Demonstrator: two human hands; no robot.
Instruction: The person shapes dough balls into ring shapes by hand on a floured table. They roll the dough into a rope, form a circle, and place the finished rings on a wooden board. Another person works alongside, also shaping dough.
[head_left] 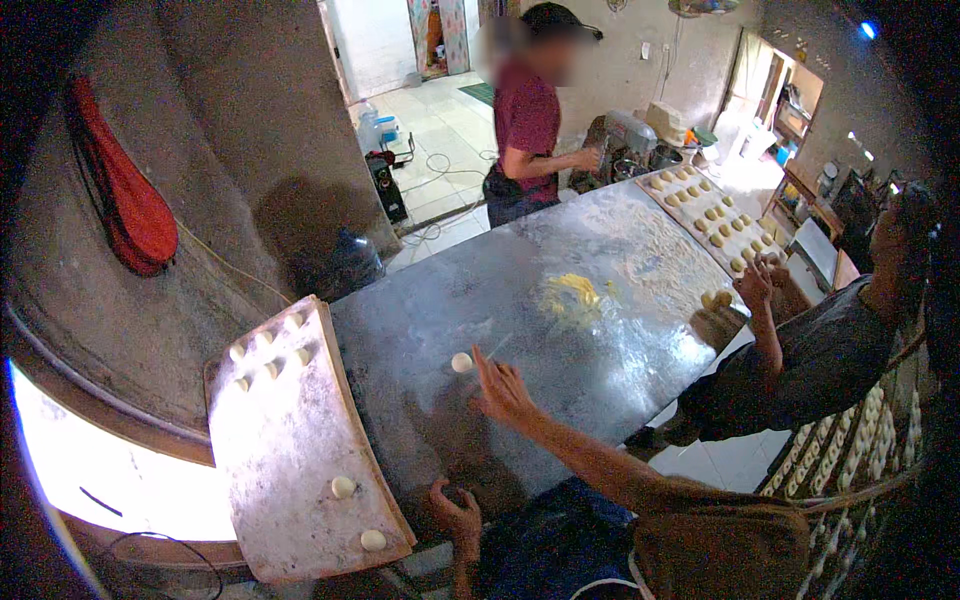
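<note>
Grey table [410,290] extends in front of both hands. Just beside the right hand [503,392], on its left side, one white dough ball [461,362] lies on the table; this hand is loosely spread, the index finger stretched out. Nearer to the body, the left hand [456,512] is half curled, with a gap between thumb and fingers, and to its left is a floury board [275,430] bearing more dough balls [343,487].

We list the surface [415,310], smooth grey metal by its look, glossy, with matt powdery patches. On the surface we note one dough ball [461,362], smooth, matt. Left of the surface: board [275,430], matt, scuffed, rough-looking. Beyond the surface: floor [435,125], smooth glossy tile; shirt [524,108], matt maroon cloth; wall [265,110], rough, matt.
</note>
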